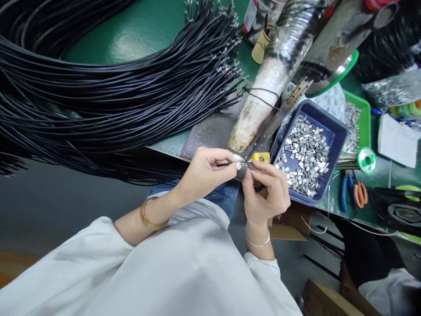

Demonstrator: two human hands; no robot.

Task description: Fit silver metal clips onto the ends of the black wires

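Observation:
My left hand (210,169) pinches the end of a thin black cable (223,164) between thumb and finger. Right beside it, my right hand (266,188) has its thumb and fingers pressed together at the cable's tip; whatever small piece they hold is too small to make out. Both hands are at the front edge of the green table, by a dark plate (205,136) and a yellow block (261,157). A large bundle of black cables (131,96) with stripped, coloured ends lies to the left and beyond.
A blue tray (338,131) of small metal pieces stands to the right, a green tray (365,114) behind it. A wrapped tube (263,92) slants above the hands. Pliers (360,195), a solder spool (366,160) and white paper (397,140) are further right. A person's dark-clothed leg shows lower right.

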